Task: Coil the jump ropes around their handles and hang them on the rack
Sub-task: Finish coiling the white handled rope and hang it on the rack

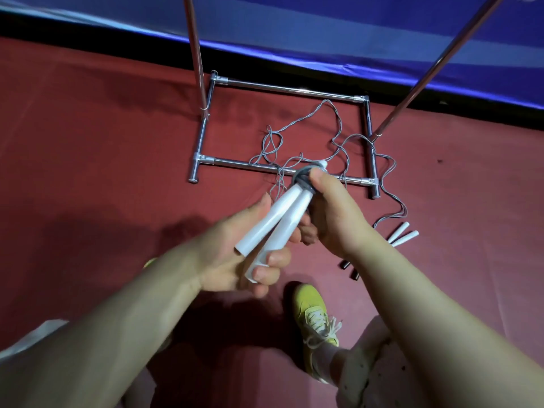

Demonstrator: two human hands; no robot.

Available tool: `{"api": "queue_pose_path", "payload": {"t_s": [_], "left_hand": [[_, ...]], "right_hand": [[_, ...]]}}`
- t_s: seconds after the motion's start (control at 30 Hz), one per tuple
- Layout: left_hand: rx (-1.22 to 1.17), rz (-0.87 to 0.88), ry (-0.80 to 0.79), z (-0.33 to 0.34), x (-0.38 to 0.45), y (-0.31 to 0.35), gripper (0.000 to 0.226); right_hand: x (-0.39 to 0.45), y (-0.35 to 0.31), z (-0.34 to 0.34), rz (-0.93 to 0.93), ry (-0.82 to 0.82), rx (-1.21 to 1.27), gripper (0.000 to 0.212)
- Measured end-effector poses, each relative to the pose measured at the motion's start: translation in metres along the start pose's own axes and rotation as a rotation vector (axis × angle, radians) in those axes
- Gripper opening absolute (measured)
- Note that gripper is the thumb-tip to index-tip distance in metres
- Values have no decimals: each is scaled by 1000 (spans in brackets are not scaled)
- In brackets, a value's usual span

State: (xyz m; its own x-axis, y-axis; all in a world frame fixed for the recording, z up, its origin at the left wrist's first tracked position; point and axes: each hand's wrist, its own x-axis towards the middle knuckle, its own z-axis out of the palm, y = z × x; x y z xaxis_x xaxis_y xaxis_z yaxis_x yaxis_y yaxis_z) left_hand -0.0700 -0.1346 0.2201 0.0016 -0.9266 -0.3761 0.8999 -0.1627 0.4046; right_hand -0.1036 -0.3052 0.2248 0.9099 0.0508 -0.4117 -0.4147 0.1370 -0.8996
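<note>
Red matting [88, 148] is running underfoot everywhere, with a blue padded edge [323, 39] along the far side.

Nearest: my yellow shoe [313, 319] is planted on the mat, just below both hands.

Left hand [235, 260] — fingers are curling closed around the butt ends of the two white handles [276, 222], holding them side by side, splayed a little at the bottom. Thumb is lying up along the left one.

Right hand [329, 213] — thumb and fingers are pinching the grey rope [300, 175] against the top of the handles, where a few turns are already banding them together. I cannot tell how many turns; that end is partly hidden behind my knuckles.

Step in hand, as I judge it: coiling, early on. Most of the cord is trailing loose [332, 119] on the mat inside the rack's base.

Off to the right, on the mat: a second rope's white handles [404, 234] are lying together, its cord snaking back past the rack's foot. Nearer me, two small dark handle ends [348, 269] are peeking from behind my right forearm; the rest is hidden.

Farther: the chrome rack [288, 89] is standing with its base frame flat and two uprights rising out of view. Its top bar is not showing.

Next move is calling for: the right hand drawing slack in and laying turns down the handles while the left keeps the pair squeezed. Loose loops look tangled, so they may snag on the base bar.
</note>
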Motion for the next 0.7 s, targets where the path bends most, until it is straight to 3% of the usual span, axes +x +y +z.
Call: {"api": "queue_pose_path", "payload": {"t_s": [0.07,0.13,0.23,0.37,0.53,0.7], "left_hand": [[145,12,228,3,-1,7,64],[295,16,424,5,0,9,64],[434,27,593,5,5,7,64],[551,51,748,3,9,9,56],[831,67,907,-7,8,17,44],[1311,44,1037,-16,7,10,49]], "right_hand": [[1,1,-6,51,6,-175,75],[0,1,-11,119,45,-309,71],[-1,0,-11,142,143,-437,59],[5,3,-6,133,299,-592,58],[4,5,-1,136,248,-380,55],[5,6,3,307,165,-107,72]]}}
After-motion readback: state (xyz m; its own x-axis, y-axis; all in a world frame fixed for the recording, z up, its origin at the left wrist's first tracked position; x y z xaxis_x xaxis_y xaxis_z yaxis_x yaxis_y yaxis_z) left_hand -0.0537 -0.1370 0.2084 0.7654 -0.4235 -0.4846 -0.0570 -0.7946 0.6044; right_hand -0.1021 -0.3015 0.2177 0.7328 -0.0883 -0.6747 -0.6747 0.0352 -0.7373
